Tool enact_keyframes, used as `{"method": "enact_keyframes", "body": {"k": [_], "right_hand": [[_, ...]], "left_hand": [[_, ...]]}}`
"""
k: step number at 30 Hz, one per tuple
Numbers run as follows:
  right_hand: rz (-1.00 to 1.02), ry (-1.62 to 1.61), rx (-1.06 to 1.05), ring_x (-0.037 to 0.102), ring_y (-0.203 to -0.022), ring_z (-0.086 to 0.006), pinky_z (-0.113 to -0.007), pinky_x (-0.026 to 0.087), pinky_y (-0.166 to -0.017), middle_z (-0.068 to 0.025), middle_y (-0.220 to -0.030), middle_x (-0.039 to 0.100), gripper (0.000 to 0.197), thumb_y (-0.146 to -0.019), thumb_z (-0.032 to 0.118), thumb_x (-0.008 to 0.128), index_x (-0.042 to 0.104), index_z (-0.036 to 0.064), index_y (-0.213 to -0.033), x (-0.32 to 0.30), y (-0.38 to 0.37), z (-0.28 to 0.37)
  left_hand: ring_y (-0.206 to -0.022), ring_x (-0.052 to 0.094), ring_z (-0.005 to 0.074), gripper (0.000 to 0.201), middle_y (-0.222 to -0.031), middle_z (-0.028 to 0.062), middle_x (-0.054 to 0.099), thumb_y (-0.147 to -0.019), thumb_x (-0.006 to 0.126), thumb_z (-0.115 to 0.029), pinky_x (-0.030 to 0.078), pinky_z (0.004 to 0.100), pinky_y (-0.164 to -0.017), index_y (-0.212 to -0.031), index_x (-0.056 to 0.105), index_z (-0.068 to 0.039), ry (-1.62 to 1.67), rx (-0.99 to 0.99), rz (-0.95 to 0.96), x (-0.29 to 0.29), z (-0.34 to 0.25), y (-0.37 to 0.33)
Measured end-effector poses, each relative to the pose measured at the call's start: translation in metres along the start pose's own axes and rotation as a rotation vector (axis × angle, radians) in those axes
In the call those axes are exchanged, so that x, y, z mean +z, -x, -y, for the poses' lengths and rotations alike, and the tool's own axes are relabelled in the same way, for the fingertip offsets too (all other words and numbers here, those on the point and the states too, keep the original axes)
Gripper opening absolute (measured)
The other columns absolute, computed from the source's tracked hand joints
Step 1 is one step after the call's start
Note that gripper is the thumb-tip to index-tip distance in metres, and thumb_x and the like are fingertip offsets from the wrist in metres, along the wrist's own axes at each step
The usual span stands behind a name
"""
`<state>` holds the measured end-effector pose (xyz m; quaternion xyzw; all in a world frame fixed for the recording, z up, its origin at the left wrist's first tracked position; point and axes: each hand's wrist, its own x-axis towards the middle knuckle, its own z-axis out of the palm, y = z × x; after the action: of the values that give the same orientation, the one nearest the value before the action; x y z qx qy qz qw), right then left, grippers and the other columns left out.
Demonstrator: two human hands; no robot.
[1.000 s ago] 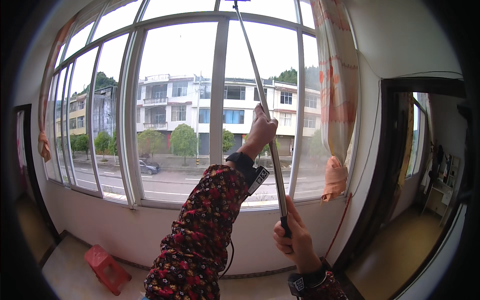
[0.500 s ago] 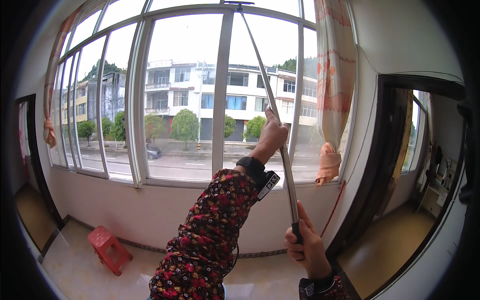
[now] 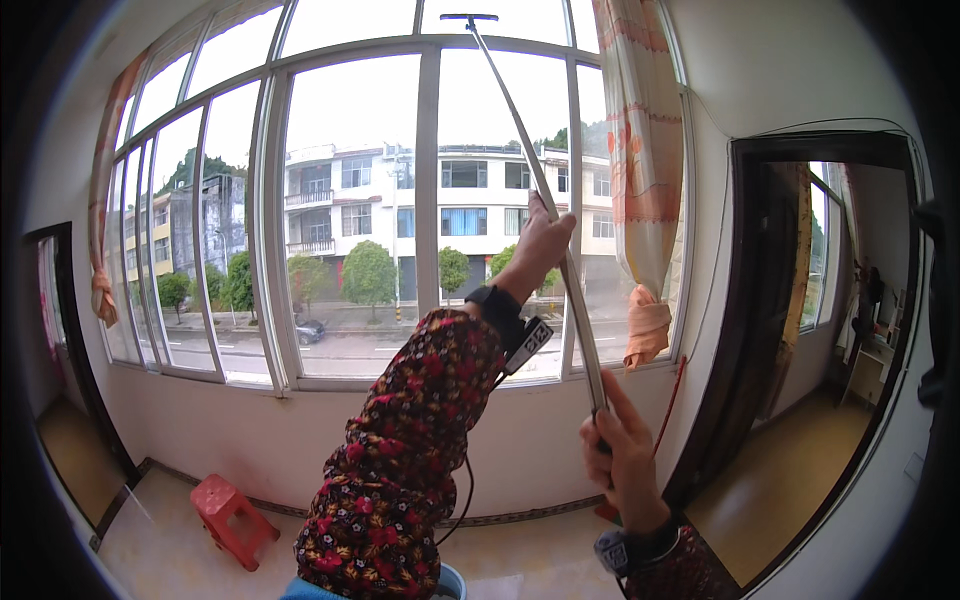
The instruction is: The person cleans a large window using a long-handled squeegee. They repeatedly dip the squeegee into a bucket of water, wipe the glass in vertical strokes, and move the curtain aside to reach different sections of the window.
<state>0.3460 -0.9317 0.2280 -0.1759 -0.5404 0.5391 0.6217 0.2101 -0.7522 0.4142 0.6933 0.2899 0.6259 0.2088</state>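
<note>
A long metal pole (image 3: 515, 125) with a window squeegee head (image 3: 468, 17) at its top slants up in front of the window. The narrow head is over an upper pane, above the frame's crossbar; I cannot tell whether it touches the glass. My left hand (image 3: 540, 243) is closed around the pole partway up, its arm in a dark floral sleeve. Lower down, my right hand (image 3: 622, 455) wraps the pole's dark grip end, with the index finger stretched along the shaft. Both wrists carry black bands with small patterned tags.
A tied orange-and-white curtain (image 3: 645, 180) hangs right of the panes. On the floor at left stands a red plastic stool (image 3: 235, 522). Part of a light-blue bucket (image 3: 453, 580) shows below my left arm. A thin red stick (image 3: 671, 405) leans near the dark doorframe (image 3: 735, 300).
The squeegee head is higher above the crossbar and farther right of the upright window bar. The view has shifted up and right, and the bucket's rim shows more. Both hands keep their hold.
</note>
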Motion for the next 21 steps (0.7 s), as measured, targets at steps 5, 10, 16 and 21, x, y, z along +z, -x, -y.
{"method": "enact_keyframes", "body": {"k": [5, 10, 16, 21], "right_hand": [[0.019, 0.186, -0.108, 0.035, -0.043, -0.0040, -0.019, 0.031, -0.037, -0.0010, -0.070, 0.047, 0.051, -0.096, 0.015, 0.044, 0.028, 0.0146, -0.144, -0.011, -0.060, 0.026], [-0.084, 0.201, 0.079, 0.033, -0.043, -0.0051, -0.020, 0.030, -0.037, -0.0008, -0.070, 0.044, 0.050, -0.097, 0.016, 0.040, 0.028, 0.0182, -0.145, -0.045, -0.037, 0.035], [-0.144, 0.149, 0.129, 0.031, -0.041, -0.0051, -0.021, 0.030, -0.036, -0.0027, -0.068, 0.044, 0.050, -0.097, 0.012, 0.038, 0.026, 0.0162, -0.145, -0.072, 0.025, 0.043], [-0.199, 0.184, 0.003, 0.030, -0.039, -0.0043, -0.020, 0.028, -0.034, -0.0025, -0.065, 0.043, 0.049, -0.097, 0.014, 0.040, 0.029, 0.0126, -0.144, -0.074, 0.023, 0.058]], "left_hand": [[-0.066, 0.055, 0.0187, 0.068, -0.084, 0.0117, 0.051, -0.084, 0.050, -0.011, 0.050, 0.0313, -0.048, -0.138, 0.013, 0.006, 0.053, -0.057, 0.092, 0.007, -0.013, -0.054], [-0.061, 0.053, 0.0162, 0.086, -0.082, 0.0099, 0.051, -0.086, 0.054, -0.014, 0.046, 0.0296, -0.044, -0.144, -0.008, -0.001, 0.243, -0.087, 0.153, 0.041, 0.010, -0.031], [-0.058, 0.054, 0.0154, 0.090, -0.078, 0.0088, 0.052, -0.089, 0.057, -0.020, 0.046, 0.0280, -0.040, -0.143, -0.012, -0.001, 0.343, -0.103, 0.208, 0.082, 0.019, 0.028], [-0.060, 0.056, 0.0156, 0.095, -0.079, 0.0095, 0.054, -0.087, 0.060, -0.018, 0.048, 0.0280, -0.043, -0.142, -0.014, 0.002, 0.414, 0.003, 0.303, 0.093, 0.000, 0.006]]}}
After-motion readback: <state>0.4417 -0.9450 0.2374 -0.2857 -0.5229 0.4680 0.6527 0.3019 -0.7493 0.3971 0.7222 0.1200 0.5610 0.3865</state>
